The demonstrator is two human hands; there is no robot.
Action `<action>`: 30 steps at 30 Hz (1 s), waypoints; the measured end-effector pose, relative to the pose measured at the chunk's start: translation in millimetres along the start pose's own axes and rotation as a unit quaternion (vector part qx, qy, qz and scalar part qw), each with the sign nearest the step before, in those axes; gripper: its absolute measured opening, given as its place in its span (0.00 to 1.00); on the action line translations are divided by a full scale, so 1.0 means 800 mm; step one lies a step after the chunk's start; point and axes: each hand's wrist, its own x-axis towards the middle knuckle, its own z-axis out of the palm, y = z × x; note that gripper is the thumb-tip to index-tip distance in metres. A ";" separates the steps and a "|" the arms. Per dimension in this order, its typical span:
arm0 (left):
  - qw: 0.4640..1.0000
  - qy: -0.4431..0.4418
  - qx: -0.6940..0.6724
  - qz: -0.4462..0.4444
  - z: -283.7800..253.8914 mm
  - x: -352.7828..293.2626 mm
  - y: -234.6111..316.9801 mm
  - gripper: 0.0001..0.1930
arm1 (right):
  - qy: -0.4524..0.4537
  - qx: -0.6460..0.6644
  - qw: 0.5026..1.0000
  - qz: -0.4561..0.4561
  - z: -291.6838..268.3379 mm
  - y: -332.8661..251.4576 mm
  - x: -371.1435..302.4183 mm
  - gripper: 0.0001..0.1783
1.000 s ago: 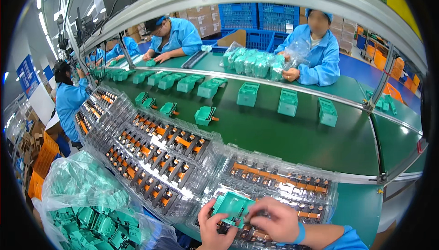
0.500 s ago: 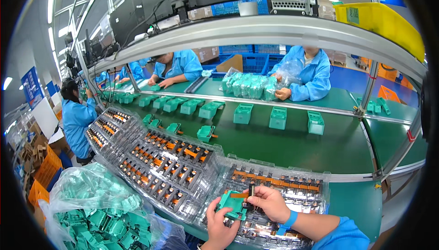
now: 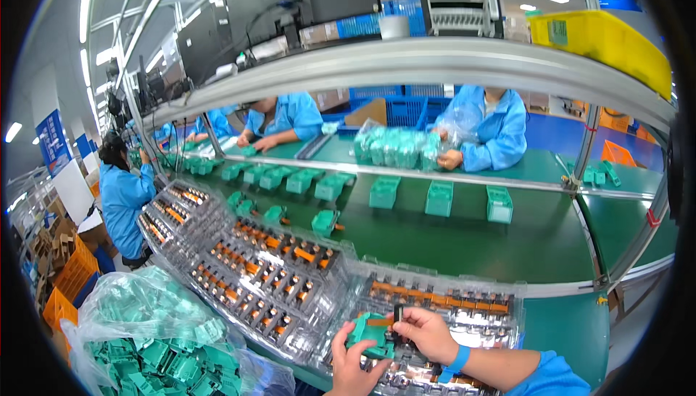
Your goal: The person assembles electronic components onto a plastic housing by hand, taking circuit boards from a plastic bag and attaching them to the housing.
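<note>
Our left hand (image 3: 354,368) holds a green plastic shell (image 3: 368,332) between spread thumb and fingers, above the clear tray (image 3: 435,276) near its left edge; our right hand (image 3: 433,334) pinches a black part (image 3: 398,313).

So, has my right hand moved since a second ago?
Yes. Judged against the clear tray beneath, your right hand now appears farther forward, nearer the far orange strip.

The housing (image 3: 371,334) I hold looks like smooth plastic; my trays (image 3: 338,312) are glossy clear plastic, my sleeve (image 3: 554,377) matt cloth, the overhead beam (image 3: 406,64) smooth metal.
</note>
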 end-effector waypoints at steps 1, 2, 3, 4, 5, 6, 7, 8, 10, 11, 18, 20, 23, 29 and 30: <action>1.000 0.005 -0.013 0.024 0.003 0.013 -0.008 0.24 | 0.002 -0.021 0.999 -0.031 -0.004 -0.002 0.012 0.11; 0.999 0.000 -0.029 0.041 0.004 0.014 -0.013 0.26 | 0.010 -0.038 0.998 -0.053 -0.007 0.004 0.014 0.10; 0.999 0.000 -0.041 0.036 0.000 0.018 -0.010 0.25 | 0.011 -0.020 0.998 -0.057 -0.008 0.005 0.015 0.08; 0.998 -0.005 -0.049 0.030 -0.003 0.018 -0.009 0.23 | 0.009 -0.013 0.998 -0.059 -0.005 0.002 0.016 0.08; 0.998 0.003 -0.049 0.033 -0.001 0.012 -0.016 0.22 | 0.002 -0.005 0.999 -0.048 -0.005 0.001 0.014 0.08; 0.998 0.016 -0.049 0.044 0.002 0.016 -0.024 0.21 | -0.006 0.000 0.999 -0.047 -0.005 -0.003 0.018 0.08; 0.998 0.019 -0.050 0.045 0.000 0.015 -0.026 0.21 | -0.007 0.009 0.999 -0.045 -0.005 -0.003 0.018 0.09; 0.998 0.017 -0.050 0.043 -0.002 0.012 -0.028 0.22 | -0.009 0.017 0.999 -0.045 -0.005 -0.001 0.015 0.11; 0.997 0.019 -0.049 0.051 -0.006 0.009 -0.024 0.23 | -0.004 0.017 0.999 -0.035 -0.001 -0.004 0.008 0.11; 0.998 0.028 -0.050 0.027 -0.005 0.008 -0.018 0.21 | -0.004 0.009 0.999 -0.048 -0.003 0.000 0.007 0.10; 0.990 0.113 -0.072 0.046 -0.007 0.003 -0.002 0.25 | 0.008 -0.022 0.995 -0.101 0.013 -0.002 -0.013 0.10; 0.954 0.073 -0.284 -0.063 -0.006 0.004 0.001 0.29 | -0.002 0.016 0.993 -0.118 0.014 0.005 -0.018 0.11; 0.886 -0.091 -0.427 -0.158 -0.025 0.027 0.000 0.27 | 0.021 -0.141 0.972 -0.187 0.001 0.003 -0.007 0.11; 0.848 -0.117 -0.463 -0.229 -0.035 0.045 0.012 0.24 | 0.035 -0.061 0.982 -0.175 0.009 -0.021 -0.007 0.13; 0.849 -0.116 -0.461 -0.230 -0.036 0.043 0.007 0.24 | 0.033 -0.038 0.985 -0.167 0.008 -0.020 -0.009 0.13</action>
